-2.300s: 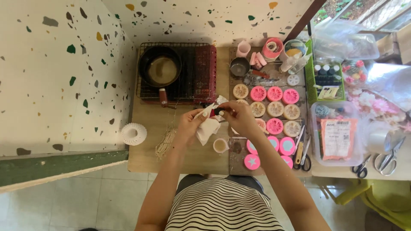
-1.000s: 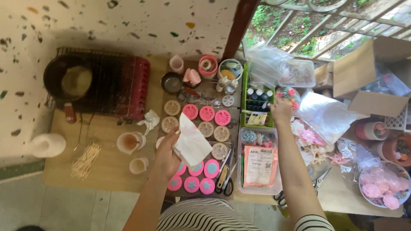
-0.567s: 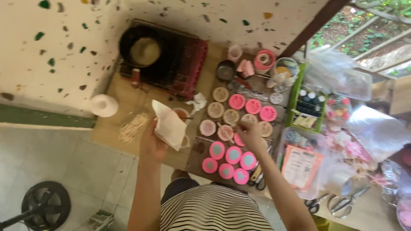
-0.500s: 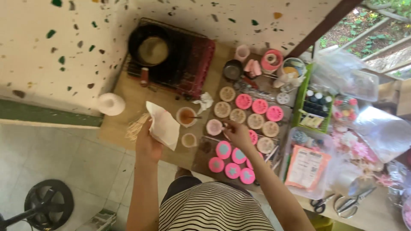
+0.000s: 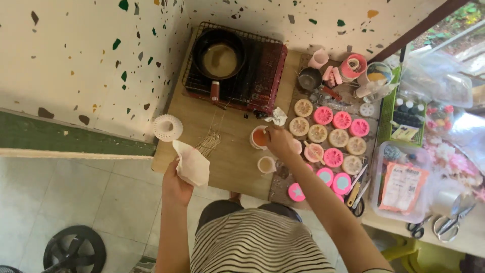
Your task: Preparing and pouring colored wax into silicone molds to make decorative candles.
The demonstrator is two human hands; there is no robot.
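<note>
Lowest in the frame is the person's striped shirt (image 5: 257, 242), with both bare arms reaching up from it. The left hand (image 5: 177, 184), left of centre, is closed around a crumpled white tissue (image 5: 191, 164), held at the near edge of the wooden counter (image 5: 232, 162) above the tiled floor (image 5: 76, 197).

The right hand (image 5: 280, 143) sits near the middle of the frame, fingers curled at the rim of a small cup of orange liquid (image 5: 259, 137) — whether it grips something thin there I cannot tell. Just below it stands a smaller cup of pale liquid (image 5: 266, 165).

To the right of that hand lie rows of round moulds (image 5: 333, 136), some pink, some cream, with pink lids (image 5: 329, 178) below them toward the near edge. A second wad of tissue (image 5: 277, 117) lies just above the orange cup, and a bundle of thin sticks (image 5: 208, 144) lies left of it.

At the counter's left edge stands a white ribbed holder (image 5: 167, 127). Farther up — against the speckled wall (image 5: 91, 60) — a red stove (image 5: 252, 76) carries a black pan (image 5: 219, 55) of pale liquid. At the far right are a green tray of small bottles (image 5: 406, 114) and a clear plastic box (image 5: 401, 177).
</note>
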